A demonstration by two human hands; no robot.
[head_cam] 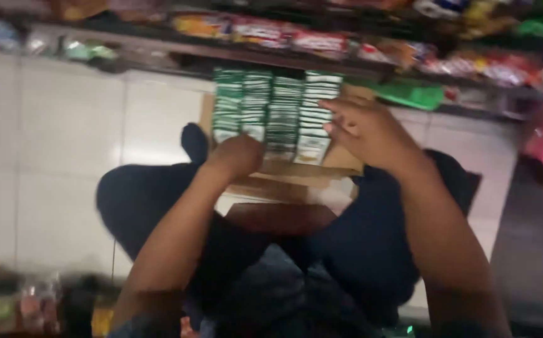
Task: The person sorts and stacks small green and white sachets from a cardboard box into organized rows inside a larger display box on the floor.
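Head view: green-and-white packets (276, 112) stand in four tight rows in an open cardboard box (346, 159) on the pale tiled floor (65, 125). Left hand (237, 153) curls at the near row's edge, grip unclear; right hand (362, 128) spreads flat, fingers apart, on the rightmost row. A nudge could topple the slim, glossy stacks.

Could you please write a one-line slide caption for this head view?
Seated person's left hand and right hand rest on rows of green-and-white packets in a brown cardboard box.
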